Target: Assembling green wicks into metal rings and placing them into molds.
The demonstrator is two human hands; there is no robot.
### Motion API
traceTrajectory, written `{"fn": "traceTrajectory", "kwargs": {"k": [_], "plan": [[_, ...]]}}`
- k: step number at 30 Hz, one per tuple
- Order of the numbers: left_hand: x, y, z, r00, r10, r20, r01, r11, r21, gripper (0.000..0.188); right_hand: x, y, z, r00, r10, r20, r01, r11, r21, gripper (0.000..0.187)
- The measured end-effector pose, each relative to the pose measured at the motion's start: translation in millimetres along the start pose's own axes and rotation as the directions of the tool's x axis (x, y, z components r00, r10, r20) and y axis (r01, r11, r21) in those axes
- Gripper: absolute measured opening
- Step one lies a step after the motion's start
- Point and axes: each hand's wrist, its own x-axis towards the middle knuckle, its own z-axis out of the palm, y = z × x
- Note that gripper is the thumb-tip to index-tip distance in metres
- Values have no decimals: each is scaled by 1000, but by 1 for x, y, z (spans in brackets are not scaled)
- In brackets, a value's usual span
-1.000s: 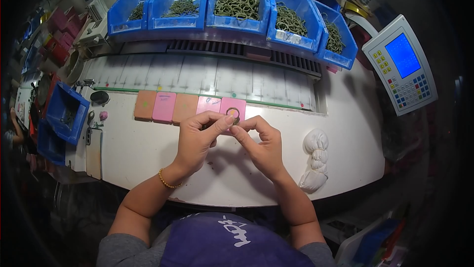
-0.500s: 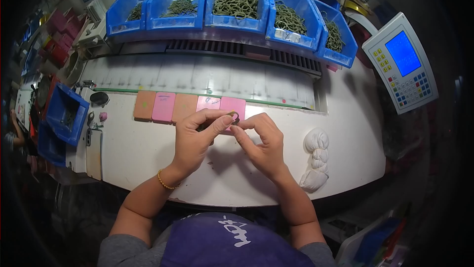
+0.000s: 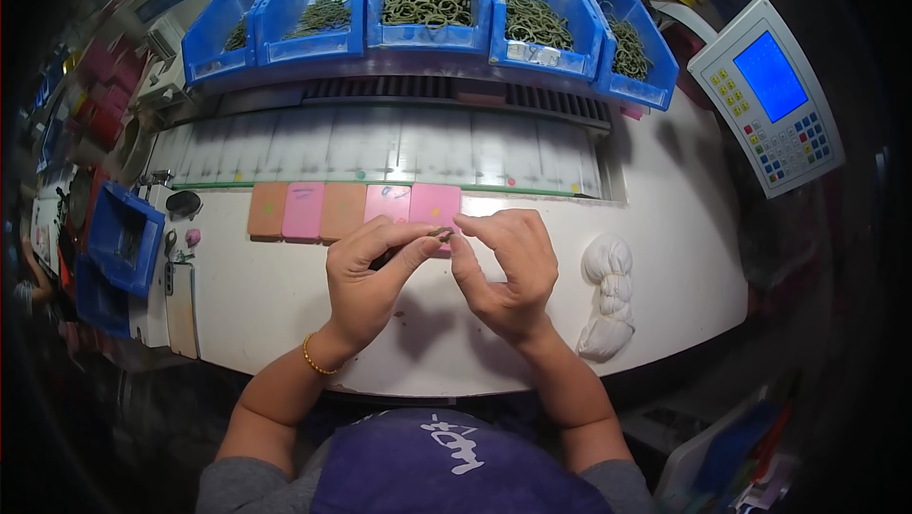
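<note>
Over the middle of the white table, my left hand (image 3: 366,272) pinches a small dark green ring (image 3: 440,234) between thumb and forefinger. A dark thing (image 3: 384,258) shows beneath its fingers, too hidden to name. My right hand (image 3: 510,272) is close on the other side, its thumb tip at the ring's right edge. Its forefinger is lifted off the thumb, leaving a gap. Just beyond the ring lies a pink block (image 3: 435,205), the rightmost of a row with an orange-brown block (image 3: 344,207) and others.
Blue bins (image 3: 432,34) full of green rings stand along the back. Before them runs a lit white panel (image 3: 370,148). A keypad device with a blue screen (image 3: 771,77) is at far right. On the right lies a knotted white cloth bundle (image 3: 608,295); a phone (image 3: 180,310) is at left.
The ring has turned from showing its open hole to lying flatter. My right forefinger has come away from it. The whole view has shifted slightly.
</note>
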Motion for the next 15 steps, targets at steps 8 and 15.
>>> {"fn": "traceTrajectory", "kwargs": {"k": [8,15], "plan": [[1,-3,3,985,172,-1,-171,978,117,16,0,-1,-1,999,-31,-16,30,999,-20,26],[0,-4,3,979,205,0,-203,969,139,17,0,-1,-1,999,-48,-19,47,998,-29,26]]}}
